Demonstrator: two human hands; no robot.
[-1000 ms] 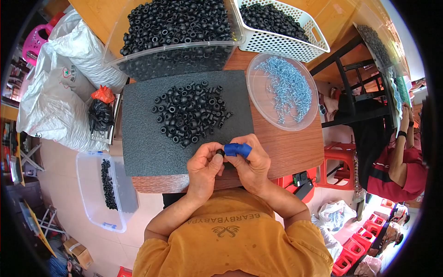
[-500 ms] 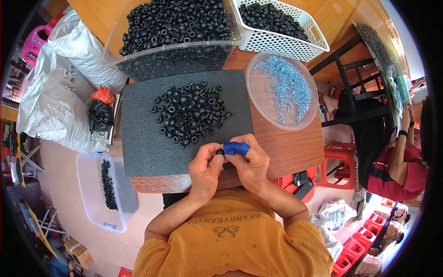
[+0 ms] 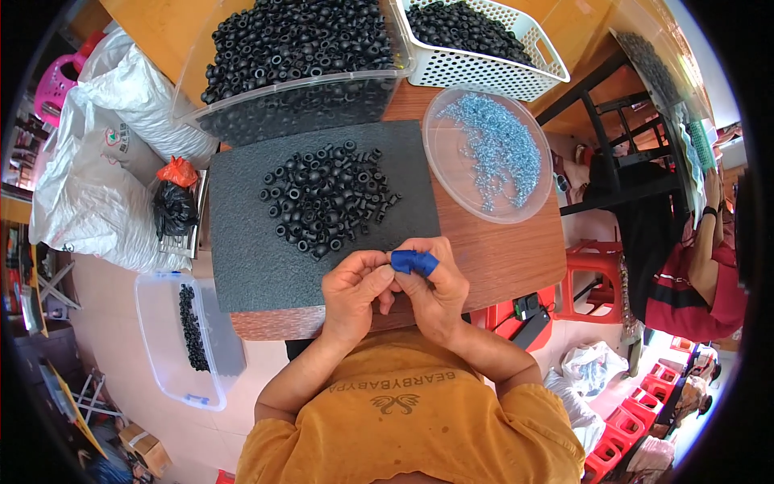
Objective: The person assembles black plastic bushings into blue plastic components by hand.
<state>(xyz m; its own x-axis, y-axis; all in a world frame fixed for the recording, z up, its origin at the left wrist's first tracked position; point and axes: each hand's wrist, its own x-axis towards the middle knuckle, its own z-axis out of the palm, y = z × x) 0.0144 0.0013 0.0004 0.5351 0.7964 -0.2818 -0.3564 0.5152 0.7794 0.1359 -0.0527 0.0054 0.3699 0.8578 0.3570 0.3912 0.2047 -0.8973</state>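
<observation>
My left hand [image 3: 353, 289] and my right hand [image 3: 439, 286] meet fingertip to fingertip over the near edge of the dark foam mat [image 3: 238, 234]. Both are closed in a pinch, and whatever lies between the fingertips is hidden or too small to name. Blue tape [image 3: 414, 261] wraps my right index finger. Just beyond my hands, a heap of small black hollow plastic pieces [image 3: 326, 198] is spread on the mat. To the right, a round clear lid [image 3: 451, 173] holds many tiny light-blue parts [image 3: 512, 153].
At the back stand a clear bin [image 3: 298, 113] and a white perforated basket [image 3: 484, 78], both full of black pieces. White sacks [image 3: 97, 177] lean at the left, above a clear box [image 3: 165, 355] on the floor. Another person [image 3: 697, 282] sits at the far right, near red stools [image 3: 592, 278].
The black piece that showed between my left fingertips is no longer visible there. My fingertips have drawn together, and the whole view has shifted slightly.
</observation>
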